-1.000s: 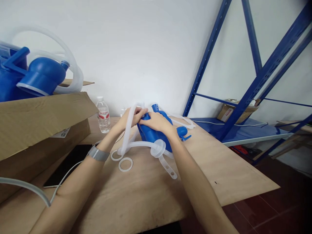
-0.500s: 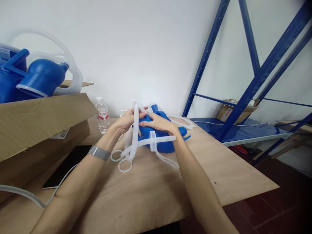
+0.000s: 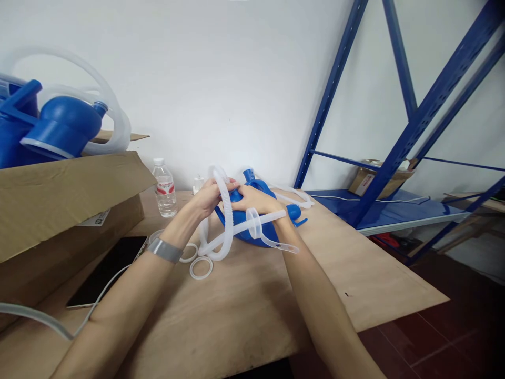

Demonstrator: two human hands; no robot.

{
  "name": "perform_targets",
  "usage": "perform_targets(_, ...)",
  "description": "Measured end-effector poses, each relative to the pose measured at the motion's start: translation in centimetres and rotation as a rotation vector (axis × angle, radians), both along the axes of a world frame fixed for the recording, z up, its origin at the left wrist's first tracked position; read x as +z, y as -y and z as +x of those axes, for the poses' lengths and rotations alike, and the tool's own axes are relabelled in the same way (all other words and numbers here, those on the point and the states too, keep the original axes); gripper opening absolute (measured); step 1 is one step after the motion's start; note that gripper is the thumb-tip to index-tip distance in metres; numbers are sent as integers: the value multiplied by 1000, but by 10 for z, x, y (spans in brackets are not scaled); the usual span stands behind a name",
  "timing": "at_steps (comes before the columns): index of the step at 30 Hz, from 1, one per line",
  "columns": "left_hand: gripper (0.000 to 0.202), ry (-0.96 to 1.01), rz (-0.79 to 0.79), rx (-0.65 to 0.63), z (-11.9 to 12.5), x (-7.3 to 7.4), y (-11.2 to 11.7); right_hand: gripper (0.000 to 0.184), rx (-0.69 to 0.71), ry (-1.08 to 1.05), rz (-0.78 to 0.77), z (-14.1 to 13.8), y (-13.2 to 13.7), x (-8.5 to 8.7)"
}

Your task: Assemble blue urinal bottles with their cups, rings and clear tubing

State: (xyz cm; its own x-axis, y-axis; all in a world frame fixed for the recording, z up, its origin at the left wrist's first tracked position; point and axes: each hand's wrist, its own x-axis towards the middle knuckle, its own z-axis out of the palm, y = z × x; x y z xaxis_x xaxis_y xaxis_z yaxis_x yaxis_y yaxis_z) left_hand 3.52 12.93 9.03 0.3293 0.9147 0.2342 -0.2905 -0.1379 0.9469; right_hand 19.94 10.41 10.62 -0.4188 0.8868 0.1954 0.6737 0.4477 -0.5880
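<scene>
change: clear hose point(image 3: 228, 221) loop swings toward 3 o'clock, strapped cap point(image 3: 253, 223) turns | left hand point(image 3: 210, 196): pinched on hose, apparently | right hand point(image 3: 255, 199): clasped round blue jug point(image 3: 268, 231), mid-bench point(image 3: 355, 284) | rings point(image 3: 201, 268): jug's 7 o'clock | read: hose probably being twisted

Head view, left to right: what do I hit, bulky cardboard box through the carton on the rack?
Cardboard box → water bottle → left hand → right hand → small carton.
</scene>
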Motion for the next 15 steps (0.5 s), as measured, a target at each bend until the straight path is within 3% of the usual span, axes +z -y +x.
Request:
perform_targets(5,45,58,-24,-21,2,0,2,49,36,46,-7,-2,5,4)
perform_targets(15,32,136,-79,23,1,-14,-15,63,-152,298,23,-1,4,2)
